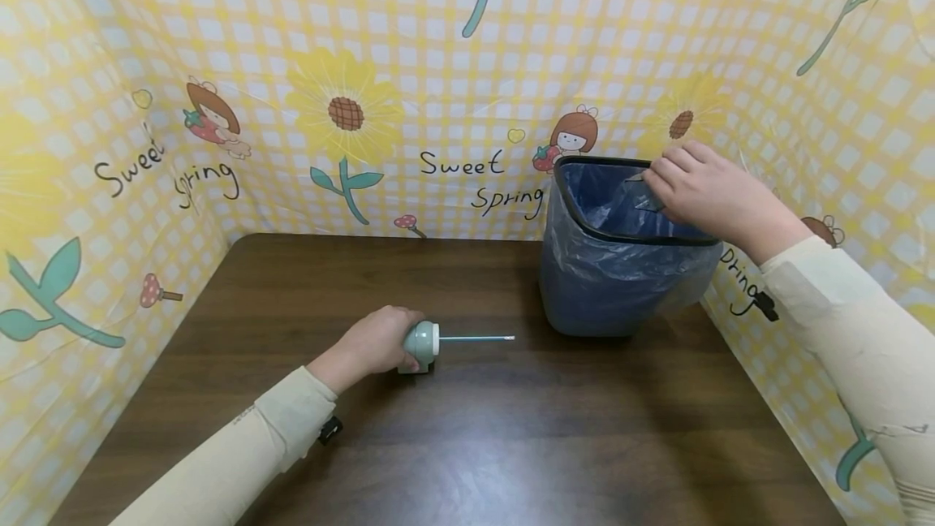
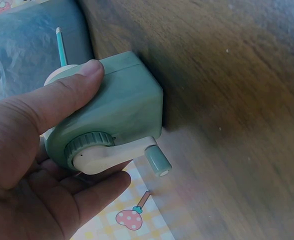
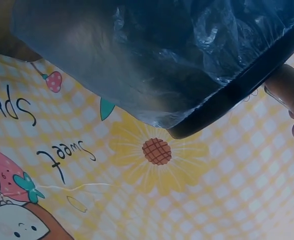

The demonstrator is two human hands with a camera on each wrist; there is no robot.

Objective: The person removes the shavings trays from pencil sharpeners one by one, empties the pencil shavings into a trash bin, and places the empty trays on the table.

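My left hand (image 1: 376, 341) grips a green crank pencil sharpener (image 1: 420, 341) low over the brown table. A thin blue pencil (image 1: 475, 338) sticks out of its white front, pointing right. In the left wrist view, the thumb lies across the sharpener body (image 2: 122, 95), and the white crank (image 2: 117, 154) with its green knob faces the camera. Over the mouth of a blue trash bin (image 1: 606, 286), my right hand (image 1: 694, 185) pinches a small clear plastic piece (image 1: 644, 193). Its full shape is hidden by the fingers; only an edge shows in the right wrist view.
A clear plastic liner (image 1: 584, 242) folds over the bin's black rim (image 1: 628, 240). The bin stands at the back right of the wooden table (image 1: 351, 274). Yellow checked cloth (image 1: 453, 104) with flower prints walls the table's back and sides.
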